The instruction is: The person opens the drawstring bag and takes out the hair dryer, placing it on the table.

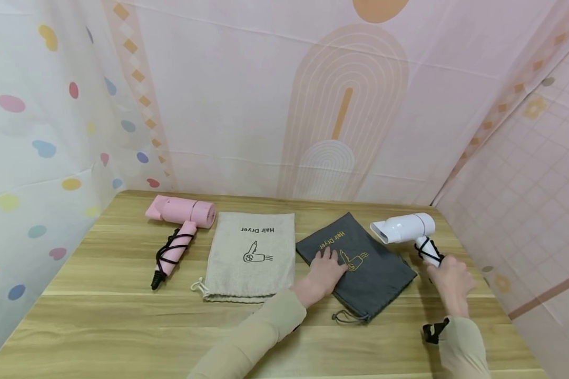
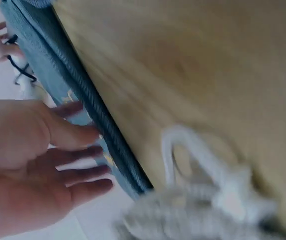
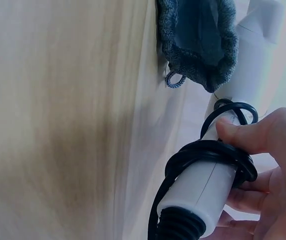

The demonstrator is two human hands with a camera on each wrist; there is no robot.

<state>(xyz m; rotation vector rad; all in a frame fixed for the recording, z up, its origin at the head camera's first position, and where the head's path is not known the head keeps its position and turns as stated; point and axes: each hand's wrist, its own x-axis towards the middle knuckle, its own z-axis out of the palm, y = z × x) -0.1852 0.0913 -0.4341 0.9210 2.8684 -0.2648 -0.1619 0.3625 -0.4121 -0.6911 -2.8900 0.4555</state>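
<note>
My right hand (image 1: 451,278) grips the handle of a white hair dryer (image 1: 405,228) at the right of the table. In the right wrist view the thumb lies along the white handle (image 3: 202,185), which has a black cord (image 3: 210,152) wound round it, and the fingers come from its other side. A dark grey drawstring bag (image 1: 384,268), printed with a yellow hair dryer, lies flat and slanted beside it. My left hand (image 1: 326,272) rests on this bag's left part, its fingers extended over the print. The bag's drawstring end points towards me.
Left of the dark bag lies a beige drawstring bag (image 1: 227,258) with a black hair dryer print, close to my left forearm. A pink hair dryer (image 1: 180,211) with a black cord round its handle lies at the far left. Patterned curtains (image 1: 227,105) enclose the wooden table (image 1: 99,326).
</note>
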